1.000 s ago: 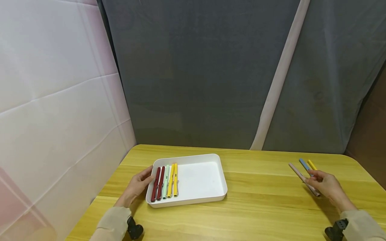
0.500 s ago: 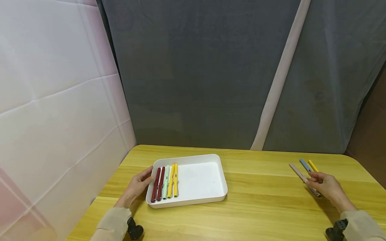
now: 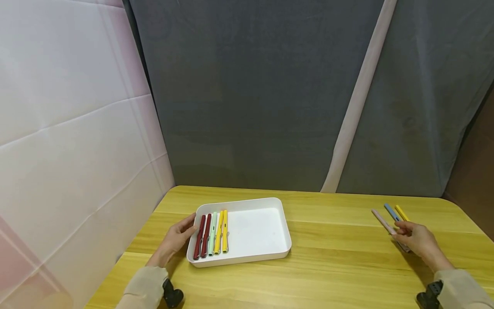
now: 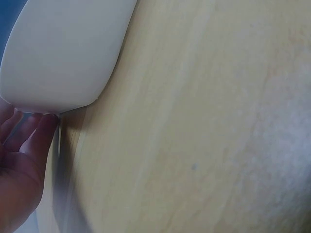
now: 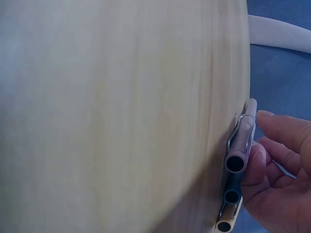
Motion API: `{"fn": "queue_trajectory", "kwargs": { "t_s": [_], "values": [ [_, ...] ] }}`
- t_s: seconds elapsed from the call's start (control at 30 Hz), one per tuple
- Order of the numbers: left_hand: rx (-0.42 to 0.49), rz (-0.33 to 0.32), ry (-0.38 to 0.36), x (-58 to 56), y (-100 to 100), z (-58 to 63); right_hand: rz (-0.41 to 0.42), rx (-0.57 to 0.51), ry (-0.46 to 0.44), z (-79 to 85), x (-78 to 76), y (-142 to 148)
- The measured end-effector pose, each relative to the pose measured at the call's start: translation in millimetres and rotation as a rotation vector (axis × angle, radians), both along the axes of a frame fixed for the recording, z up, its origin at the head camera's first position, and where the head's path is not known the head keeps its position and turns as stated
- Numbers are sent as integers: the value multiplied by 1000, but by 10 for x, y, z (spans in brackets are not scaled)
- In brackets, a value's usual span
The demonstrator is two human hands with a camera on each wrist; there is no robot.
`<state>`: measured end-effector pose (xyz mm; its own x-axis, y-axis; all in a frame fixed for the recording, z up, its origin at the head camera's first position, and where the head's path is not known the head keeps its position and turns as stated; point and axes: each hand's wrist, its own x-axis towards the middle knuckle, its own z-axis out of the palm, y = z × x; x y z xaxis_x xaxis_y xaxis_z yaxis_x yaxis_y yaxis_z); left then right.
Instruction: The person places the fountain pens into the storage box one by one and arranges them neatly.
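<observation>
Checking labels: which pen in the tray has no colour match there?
The pale green pen, middle of five in the tray; the rest are two dark red pens and two yellow pens.

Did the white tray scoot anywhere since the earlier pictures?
No. The white tray sits in the same spot against the back edge of the table in the head view, with no visible slide either way.

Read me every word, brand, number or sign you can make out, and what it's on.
No readable text anywhere.
White tray: no lettering shows.
Pens in the tray: any marking is too small to read.
Pens by the right hand: nothing legible, even in the wrist view.
</observation>
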<state>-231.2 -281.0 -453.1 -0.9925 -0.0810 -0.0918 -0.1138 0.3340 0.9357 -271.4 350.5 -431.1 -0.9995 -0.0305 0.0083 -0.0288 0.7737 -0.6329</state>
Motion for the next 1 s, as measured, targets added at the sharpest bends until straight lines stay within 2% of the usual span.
{"fn": "queue_trajectory", "kwargs": {
  "t_s": [0.5,1.0],
  "values": [
    [7,-1,3,16,-2,-5,6,100,84,-38,-8,-64],
    [11,-7,22,-1,20,-19,-17,140,61,-21,7,-100]
  ]
}}
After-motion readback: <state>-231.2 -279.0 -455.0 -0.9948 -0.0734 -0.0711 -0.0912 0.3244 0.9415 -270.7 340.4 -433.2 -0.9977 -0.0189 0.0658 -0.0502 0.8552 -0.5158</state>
